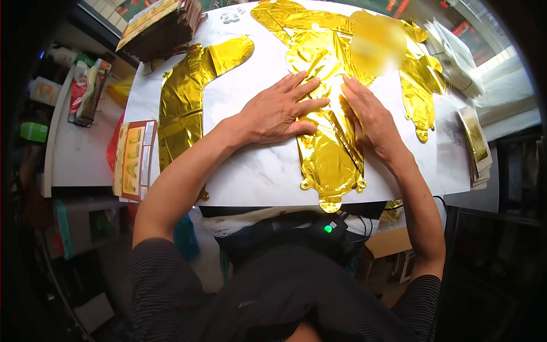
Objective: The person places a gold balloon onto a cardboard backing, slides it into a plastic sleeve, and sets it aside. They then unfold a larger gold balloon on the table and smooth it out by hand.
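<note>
Left hand (279,111) and right hand (370,117), fingers spread, press flat on the gold foil balloon (330,154); its tail overhangs the tabletop (256,171) near edge.

Flat package (135,159) at my nine o'clock, gold letters on it reading FALL, turned sideways to me, white labels beside them too small for me to read

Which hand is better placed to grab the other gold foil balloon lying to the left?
Probably the left hand: it lies flat on the middle foil balloon, nearer the other foil balloon. The right hand would have to cross.
</note>
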`<state>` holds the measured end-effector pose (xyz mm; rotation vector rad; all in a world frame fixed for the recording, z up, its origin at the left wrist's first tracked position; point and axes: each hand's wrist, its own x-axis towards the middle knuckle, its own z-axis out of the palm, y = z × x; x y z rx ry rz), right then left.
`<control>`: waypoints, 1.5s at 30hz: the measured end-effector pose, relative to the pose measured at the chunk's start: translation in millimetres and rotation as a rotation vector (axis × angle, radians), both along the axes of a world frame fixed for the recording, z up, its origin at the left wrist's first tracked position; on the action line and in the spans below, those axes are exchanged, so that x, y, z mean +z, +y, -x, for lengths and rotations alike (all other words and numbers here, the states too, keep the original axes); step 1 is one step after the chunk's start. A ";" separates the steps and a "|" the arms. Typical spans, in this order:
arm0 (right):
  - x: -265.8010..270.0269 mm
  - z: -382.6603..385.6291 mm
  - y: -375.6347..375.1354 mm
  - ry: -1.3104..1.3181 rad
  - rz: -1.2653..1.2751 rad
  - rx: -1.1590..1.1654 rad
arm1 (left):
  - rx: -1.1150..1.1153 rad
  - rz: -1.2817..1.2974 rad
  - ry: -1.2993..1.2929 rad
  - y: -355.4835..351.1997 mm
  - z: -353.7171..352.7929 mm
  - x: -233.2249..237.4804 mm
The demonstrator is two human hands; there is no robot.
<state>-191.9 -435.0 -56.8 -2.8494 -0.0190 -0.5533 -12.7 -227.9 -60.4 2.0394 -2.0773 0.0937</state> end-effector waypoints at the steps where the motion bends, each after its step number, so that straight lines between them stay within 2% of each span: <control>1: -6.7 -2.2 -2.1 -0.004 0.004 0.000 | -0.005 -0.005 0.008 0.0 -0.1 -0.6; 5: -11.7 -6.1 -5.6 0.026 0.032 0.039 | -0.015 0.061 0.023 -0.2 -0.6 -3.7; 8: -8.2 -10.0 -5.8 -0.004 -0.002 0.025 | -0.001 -0.007 0.024 0.3 0.5 0.1; 16: -9.7 -26.2 3.9 0.106 0.081 -0.048 | -0.008 -0.001 0.017 -0.4 0.2 0.7; 24: -11.1 -23.3 5.5 0.093 0.031 -0.055 | -0.017 0.015 0.027 -0.8 0.1 1.5; 27: -11.1 -23.7 7.0 0.085 0.015 -0.064 | -0.017 0.037 0.087 -1.4 -5.6 3.3; 29: -10.8 -23.4 7.4 0.078 -0.001 -0.071 | 0.082 0.196 0.622 -1.4 -17.4 3.7; 30: -10.7 -23.3 7.7 0.074 0.000 -0.069 | 0.136 0.325 0.525 -5.5 -24.9 8.6; 31: -10.7 -23.3 8.1 0.071 0.001 -0.066 | 0.187 0.420 0.583 -10.9 -32.5 13.4; 33: -13.0 -23.8 6.9 0.061 0.006 -0.067 | 0.508 0.251 0.623 -19.4 -41.7 29.7; 37: -16.5 -24.0 5.6 0.029 0.013 -0.059 | 0.598 0.144 0.533 -50.8 -64.2 33.7; 39: -19.9 -25.1 4.5 0.017 0.013 -0.068 | 0.615 0.128 0.344 -65.8 -69.4 32.3; 45: -20.9 -23.8 3.8 0.001 -0.001 -0.066 | 0.689 -0.125 0.403 -93.2 -100.5 36.1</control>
